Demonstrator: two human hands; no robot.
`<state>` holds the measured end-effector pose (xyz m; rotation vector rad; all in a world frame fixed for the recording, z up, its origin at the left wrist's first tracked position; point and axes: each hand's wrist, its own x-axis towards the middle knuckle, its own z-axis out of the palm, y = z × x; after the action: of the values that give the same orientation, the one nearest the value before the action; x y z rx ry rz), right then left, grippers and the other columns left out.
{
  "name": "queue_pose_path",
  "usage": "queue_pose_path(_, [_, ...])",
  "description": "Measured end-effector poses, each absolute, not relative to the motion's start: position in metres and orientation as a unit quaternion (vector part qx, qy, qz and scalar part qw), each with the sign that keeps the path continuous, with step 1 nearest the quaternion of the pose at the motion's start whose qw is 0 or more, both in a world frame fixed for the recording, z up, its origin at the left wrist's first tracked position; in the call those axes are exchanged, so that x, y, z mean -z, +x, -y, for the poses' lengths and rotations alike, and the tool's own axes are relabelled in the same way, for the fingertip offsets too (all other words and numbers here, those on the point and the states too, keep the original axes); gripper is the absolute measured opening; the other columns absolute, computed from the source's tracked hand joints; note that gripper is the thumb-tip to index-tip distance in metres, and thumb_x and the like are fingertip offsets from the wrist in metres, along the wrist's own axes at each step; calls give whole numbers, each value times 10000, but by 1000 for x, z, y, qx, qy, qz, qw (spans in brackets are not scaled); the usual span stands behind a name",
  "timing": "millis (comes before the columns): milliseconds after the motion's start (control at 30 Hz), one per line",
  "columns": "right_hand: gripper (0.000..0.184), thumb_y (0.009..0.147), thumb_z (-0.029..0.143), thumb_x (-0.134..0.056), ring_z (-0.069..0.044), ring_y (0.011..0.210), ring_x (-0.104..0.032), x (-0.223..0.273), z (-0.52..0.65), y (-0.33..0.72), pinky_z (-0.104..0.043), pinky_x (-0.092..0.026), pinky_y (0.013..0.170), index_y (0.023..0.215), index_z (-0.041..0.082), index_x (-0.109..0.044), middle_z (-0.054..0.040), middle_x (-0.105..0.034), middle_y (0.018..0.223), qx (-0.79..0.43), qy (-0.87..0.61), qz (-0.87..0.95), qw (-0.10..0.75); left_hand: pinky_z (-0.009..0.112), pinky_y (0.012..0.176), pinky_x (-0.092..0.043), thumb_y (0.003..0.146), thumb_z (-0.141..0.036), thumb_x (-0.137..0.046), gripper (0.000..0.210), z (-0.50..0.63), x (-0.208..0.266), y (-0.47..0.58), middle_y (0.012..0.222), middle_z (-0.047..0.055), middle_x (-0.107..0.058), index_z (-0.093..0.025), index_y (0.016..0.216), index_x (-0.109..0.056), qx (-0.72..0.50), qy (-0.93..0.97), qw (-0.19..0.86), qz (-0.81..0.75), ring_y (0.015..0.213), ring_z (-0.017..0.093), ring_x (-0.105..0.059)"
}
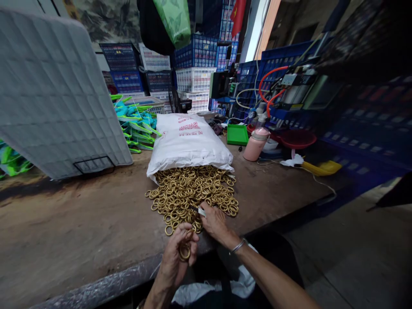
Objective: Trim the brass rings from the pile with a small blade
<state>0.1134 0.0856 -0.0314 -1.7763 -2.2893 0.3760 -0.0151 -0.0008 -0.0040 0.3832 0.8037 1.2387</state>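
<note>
Left hand [176,256] sits low at the table's near edge, fingers curled tight around a small stack of brass rings [184,251] — the stack pinched between thumb and fingertips. Right hand [215,222] is out over the pile of rings [193,193], fingers closed on a thin dark tool with a pale tip [197,210], its point lying among the loose rings; a metal bangle [238,246] rings that wrist.

The pile spills from the open mouth of a white sack [187,143] lying on its side on the worn brown table [80,231]. Red print on the sack — a square code and some lines of characters, too small to read.

Behind the sack, a green tray [237,134], and just to its right a pink flask [256,144] standing upright. A red basin [298,138] and a yellow scoop [322,168] lie further right. At left, a grey ribbed panel [54,94] leans over the table, with green and blue hangers [137,124] heaped beyond it. Stacked blue and white crates [195,64] fill the back, under a red flag with a yellow star [238,15].
</note>
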Motion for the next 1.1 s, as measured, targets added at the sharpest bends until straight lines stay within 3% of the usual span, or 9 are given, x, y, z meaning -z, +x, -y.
queue_pose_path(233, [141, 785, 155, -441, -115, 598, -517, 32, -88, 121, -221, -240, 539, 749, 201, -569, -7, -600, 654, -149, -596, 772, 160, 151, 390, -340, 694, -305, -648, 201, -5, 16, -22, 700, 28, -599, -137, 664, -542, -566, 93, 735, -361, 571, 94, -544])
queue_pose_path(367, [167, 788, 161, -422, -115, 614, -513, 28, -85, 127, -202, -283, 569, 778, 206, -582, 4, -591, 661, -188, -558, 781, 211, 145, 360, -309, 685, -354, -654, 237, -11, 15, -17, 647, -9, -561, -156, 710, -528, -572, 181, 691, -403, 517, 80, -504])
queue_pose_path(533, [152, 776, 159, -438, -124, 662, -510, 18, -74, 130, -207, -311, 604, 784, 198, -584, -8, -593, 710, -214, -469, 817, 260, 143, 320, -208, 690, -455, -603, 330, -23, 10, -9, 490, -83, -456, -188, 866, -525, -555, 275, 602, -504, 352, 44, -324])
queue_pose_path(633, [149, 785, 158, -427, -113, 608, -474, 14, -68, 127, -209, -304, 579, 727, 189, -561, 5, -555, 654, -237, -444, 821, 269, 161, 355, -222, 672, -433, -618, 303, -29, 9, -7, 451, -91, -410, -169, 807, -552, -537, 328, 570, -528, 366, 49, -309])
queue_pose_path(767, [201, 824, 255, -415, -91, 543, -428, 14, -66, 119, -196, -308, 538, 669, 182, -521, 29, -499, 591, -323, -464, 765, 308, 179, 413, -270, 685, -366, -617, 220, -32, 10, -7, 502, -52, -473, -157, 652, -557, -542, 370, 541, -526, 433, 69, -365])
queue_pose_path(933, [373, 854, 383, -354, -80, 487, -402, 15, -68, 114, -191, -320, 496, 564, 174, -462, 40, -435, 496, -476, -481, 660, 326, 192, 452, -307, 717, -320, -595, 194, -31, 8, -7, 515, -18, -526, -156, 614, -588, -548, 408, 512, -521, 466, 91, -403])
queue_pose_path(1100, [286, 796, 366, -433, -74, 490, -371, 16, -72, 112, -187, -312, 484, 586, 174, -457, 56, -415, 506, -498, -496, 627, 335, 175, 417, -284, 718, -376, -593, 241, -30, 10, -7, 514, -27, -505, -150, 636, -578, -531, 390, 550, -513, 427, 67, -373])
